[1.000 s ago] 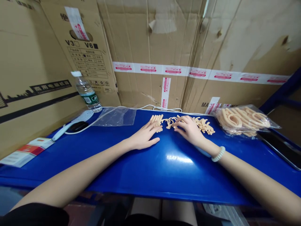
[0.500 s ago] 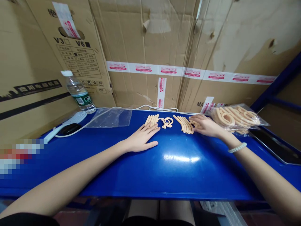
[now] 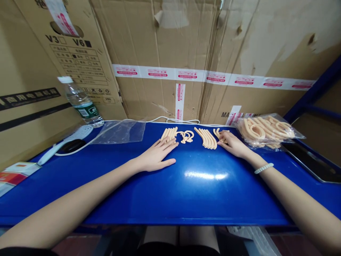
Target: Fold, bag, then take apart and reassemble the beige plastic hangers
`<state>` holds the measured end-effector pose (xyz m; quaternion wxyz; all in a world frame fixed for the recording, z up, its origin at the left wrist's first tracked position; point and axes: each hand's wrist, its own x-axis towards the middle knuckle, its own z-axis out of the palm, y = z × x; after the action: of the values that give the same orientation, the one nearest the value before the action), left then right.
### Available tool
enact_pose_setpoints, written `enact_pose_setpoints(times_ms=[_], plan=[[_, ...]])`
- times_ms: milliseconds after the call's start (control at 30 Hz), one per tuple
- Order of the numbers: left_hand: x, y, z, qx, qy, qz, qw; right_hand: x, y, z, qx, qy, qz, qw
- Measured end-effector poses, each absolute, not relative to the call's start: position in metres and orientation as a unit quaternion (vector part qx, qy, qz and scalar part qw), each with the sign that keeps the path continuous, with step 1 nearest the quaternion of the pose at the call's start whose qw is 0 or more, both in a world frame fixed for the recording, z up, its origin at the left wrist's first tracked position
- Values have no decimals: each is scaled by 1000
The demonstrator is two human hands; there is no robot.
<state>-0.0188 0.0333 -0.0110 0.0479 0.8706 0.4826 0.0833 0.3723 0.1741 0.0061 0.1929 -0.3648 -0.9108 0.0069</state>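
Note:
My left hand (image 3: pixel 157 154) lies flat with its fingers stretched out, the tips over the near ends of a row of straight beige strips (image 3: pixel 170 132). Right of those fingers lie several curved, hook-like beige pieces (image 3: pixel 188 136). Farther right is a neat row of slightly bent beige strips (image 3: pixel 207 138) with holes at their ends. My right hand (image 3: pixel 233 145) is curled, thumb and fingers closing around some small beige pieces (image 3: pixel 217 133). Its fingers partly hide them, so their exact shape and number cannot be made out.
A clear bag of beige looped parts (image 3: pixel 266 129) and a dark phone-like slab (image 3: pixel 311 161) lie at the right. A water bottle (image 3: pixel 84 106), pale hairbrush (image 3: pixel 80 133), black mouse-like object (image 3: pixel 73 146) and flat plastic bag (image 3: pixel 119 132) are left. Cardboard (image 3: pixel 160 42) walls the blue table's (image 3: pixel 170 199) back.
My right-hand fingers have drawn in around the small pieces, uncovering a few at their left. My left hand stays flat on the strips. The view has shifted slightly.

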Motion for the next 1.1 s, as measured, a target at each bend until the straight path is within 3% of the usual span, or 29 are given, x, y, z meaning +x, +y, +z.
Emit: enact_pose_setpoints(times_ms=[433,667,1100], plan=[[-8,42,-10,872,477,93,57,351,161,24,-388,-883,-49,259],[-7,43,-11,874,475,91,51,301,128,16,-267,-948,-39,167],[-7,43,-14,872,478,97,37,316,148,-6,-319,-937,-21,144]])
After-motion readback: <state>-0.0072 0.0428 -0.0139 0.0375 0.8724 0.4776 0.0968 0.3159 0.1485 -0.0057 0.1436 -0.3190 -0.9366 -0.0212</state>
